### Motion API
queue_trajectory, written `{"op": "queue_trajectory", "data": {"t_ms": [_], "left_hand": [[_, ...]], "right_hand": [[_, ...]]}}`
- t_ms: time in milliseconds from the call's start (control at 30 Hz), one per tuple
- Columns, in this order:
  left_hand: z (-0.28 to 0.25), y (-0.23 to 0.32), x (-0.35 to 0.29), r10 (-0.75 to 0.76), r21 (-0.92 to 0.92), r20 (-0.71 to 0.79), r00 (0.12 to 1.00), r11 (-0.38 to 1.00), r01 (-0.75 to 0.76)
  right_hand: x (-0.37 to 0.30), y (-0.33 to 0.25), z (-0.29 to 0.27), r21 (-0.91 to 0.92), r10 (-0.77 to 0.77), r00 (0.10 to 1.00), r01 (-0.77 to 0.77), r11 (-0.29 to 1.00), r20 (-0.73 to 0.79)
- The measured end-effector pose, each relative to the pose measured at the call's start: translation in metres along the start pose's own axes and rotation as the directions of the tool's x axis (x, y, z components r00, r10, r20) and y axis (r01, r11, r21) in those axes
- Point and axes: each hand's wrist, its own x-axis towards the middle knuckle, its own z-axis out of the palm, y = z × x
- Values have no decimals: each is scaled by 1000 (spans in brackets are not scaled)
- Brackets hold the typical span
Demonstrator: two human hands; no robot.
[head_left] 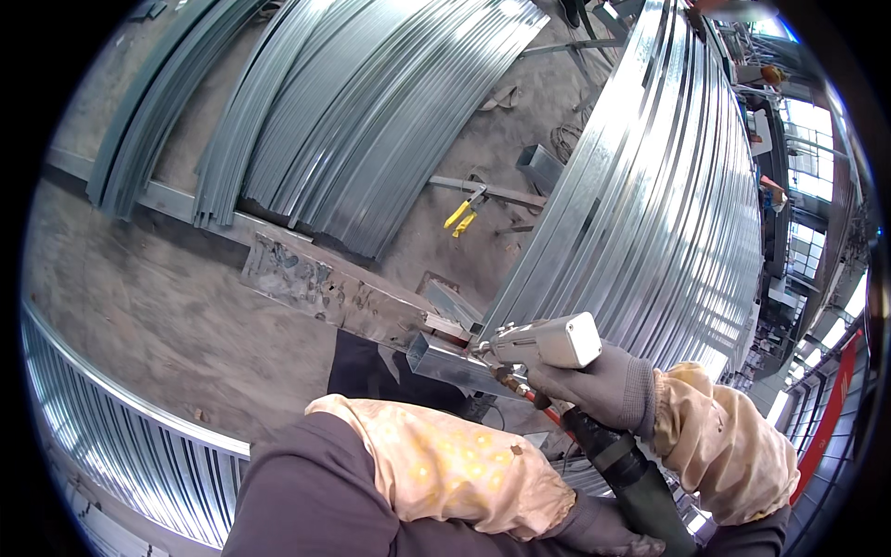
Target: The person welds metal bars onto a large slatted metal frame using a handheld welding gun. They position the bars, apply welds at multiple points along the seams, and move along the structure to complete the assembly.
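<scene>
My gloved right hand [603, 385] is closed round a handheld welding gun [557, 341] with a pale grey housing. The gun's tip points left, close to the end of a galvanised square tube [455, 365]; I cannot tell if they touch. From under the gun runs a thick black cable [624, 464], with a thin red hose [554, 416] beside it. Lower down, my gloved left hand [603, 529] is at the cable, its fingers curled across it, partly hidden. Both forearms wear tan protective sleeves, the left one [455, 464] crossing in front of my body.
Long galvanised steel profiles lie in a large stack [640, 204] on the right and in bundles [371, 121] at the far left. A rusty steel beam [325, 288] runs beneath. Yellow-handled pliers [462, 212] hang on a rail. More ribbed metal [121, 418] is at lower left.
</scene>
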Motion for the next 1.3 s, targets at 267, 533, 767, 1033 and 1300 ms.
{"op": "queue_trajectory", "data": {"t_ms": [267,533,767,1033,1300], "left_hand": [[4,-37,-5,298,359,135,945,874,-327],[6,-32,-2,242,340,178,954,894,-291],[12,-36,2,89,-106,92,992,991,-79],[3,-18,5,138,122,30,990,983,-140],[-12,21,4,-181,-140,194,964,968,210]], "right_hand": [[12,-12,-3,20,76,996,-77,997,49],[14,-4,-2,90,58,996,-64,994,67],[17,-4,-3,92,55,993,-65,994,103],[17,-15,-6,78,115,983,-126,989,142],[18,-16,-8,58,104,981,-115,992,166]]}}
